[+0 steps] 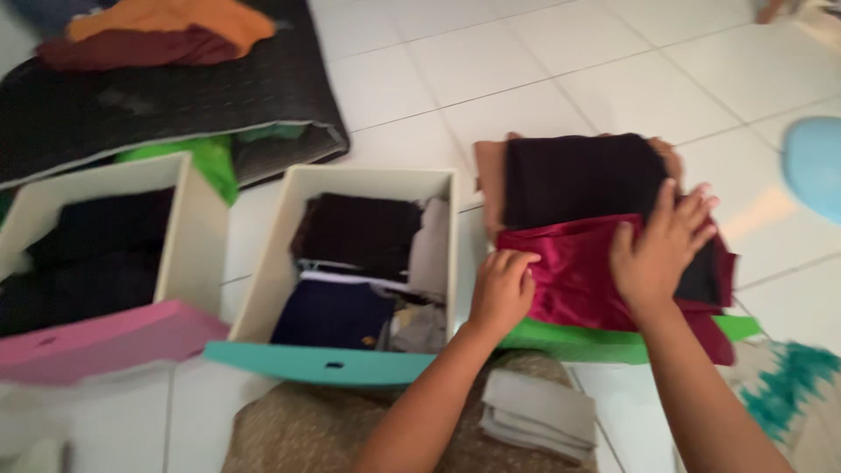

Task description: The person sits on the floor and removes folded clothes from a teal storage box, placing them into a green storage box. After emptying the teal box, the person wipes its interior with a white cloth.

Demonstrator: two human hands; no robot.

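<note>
Dark red satin cloth, folded, lies on top of a stack on the white tiled floor, at about 3 o'clock from frame centre. Under it: a black folded cloth toward 12 o'clock, a brown cloth showing at the stack's 9 o'clock edge, and a green flat piece along the 6 o'clock edge.

Left hand: grip curled, fingertips pressed on the red cloth's 9 o'clock edge; whether it pinches the fabric cannot be told. Right hand: grip spread, palm flat on the cloth's 3 o'clock side, fingers reaching onto the black cloth.

At 9 o'clock of the stack, just beside it, a cream box with a teal front, holding folded dark brown, navy, grey and white cloths. Farther toward 9 o'clock, a second cream box with a pink front, holding black cloth.

At 6 o'clock, near the forearms, a small pile of grey folded cloths rests on tan patterned fabric.

At 11 o'clock, a dark mat carries orange and maroon cloths; bright green fabric sticks out below it. Pale blue round object at the 3 o'clock frame edge.
</note>
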